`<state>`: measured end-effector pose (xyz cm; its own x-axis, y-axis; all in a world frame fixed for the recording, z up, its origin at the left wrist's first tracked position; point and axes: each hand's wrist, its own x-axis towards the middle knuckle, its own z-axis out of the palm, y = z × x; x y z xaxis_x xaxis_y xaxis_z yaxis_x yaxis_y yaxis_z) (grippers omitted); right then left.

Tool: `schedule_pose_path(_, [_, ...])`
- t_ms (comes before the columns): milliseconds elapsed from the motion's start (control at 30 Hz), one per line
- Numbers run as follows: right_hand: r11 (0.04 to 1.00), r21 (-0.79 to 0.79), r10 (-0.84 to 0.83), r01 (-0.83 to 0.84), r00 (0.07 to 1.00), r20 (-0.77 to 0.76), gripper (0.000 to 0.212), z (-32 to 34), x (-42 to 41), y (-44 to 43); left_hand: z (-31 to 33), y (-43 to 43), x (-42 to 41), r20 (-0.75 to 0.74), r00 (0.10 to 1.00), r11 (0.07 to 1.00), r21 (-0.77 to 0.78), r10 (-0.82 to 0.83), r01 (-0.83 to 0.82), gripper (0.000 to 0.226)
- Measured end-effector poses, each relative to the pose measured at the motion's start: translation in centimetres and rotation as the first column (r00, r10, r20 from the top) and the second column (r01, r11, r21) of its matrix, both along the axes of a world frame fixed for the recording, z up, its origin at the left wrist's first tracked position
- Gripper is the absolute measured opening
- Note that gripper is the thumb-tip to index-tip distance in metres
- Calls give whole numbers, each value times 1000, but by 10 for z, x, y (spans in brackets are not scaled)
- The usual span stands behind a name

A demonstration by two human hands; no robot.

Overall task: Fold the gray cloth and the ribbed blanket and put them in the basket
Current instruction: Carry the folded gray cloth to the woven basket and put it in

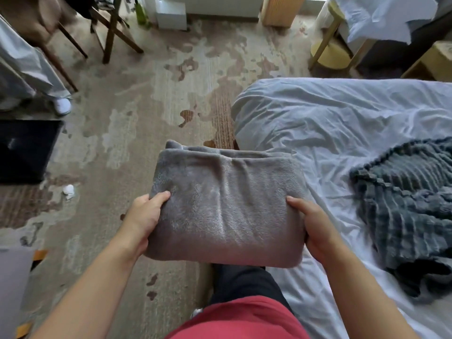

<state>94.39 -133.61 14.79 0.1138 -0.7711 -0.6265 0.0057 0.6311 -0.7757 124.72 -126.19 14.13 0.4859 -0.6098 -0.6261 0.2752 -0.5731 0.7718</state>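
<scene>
Folded cloth (226,211) held between both hands at centre, bed (330,133) right, ribbed blanket (406,204) on it.

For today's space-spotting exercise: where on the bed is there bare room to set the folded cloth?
Free: the white sheet from its far edge to the ribbed blanket; also the strip between the blanket and the right hand. Taken: the right side, under the blanket.

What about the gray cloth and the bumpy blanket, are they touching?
Apart. The head view shows a stretch of white sheet between the gray cloth and the ribbed blanket lying on it.
</scene>
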Motion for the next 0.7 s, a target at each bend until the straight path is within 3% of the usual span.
schedule_pose_path(233, [998, 57, 7, -10, 999, 49, 26, -7, 31, -164, 8, -161, 28, 72, 996, 998, 16, 56, -58, 13])
schedule_pose_path(467, [998, 45, -60, 53, 986, 157, 22, 13, 60, -298, 36, -300, 51, 16, 997, 997, 1, 73, -73, 10])
schedule_pose_path(700, [991, 47, -132, 126, 981, 143, 22, 15, 95, -416, 34, -442, 88, -44, 999, 1000, -5, 3, -3, 11])
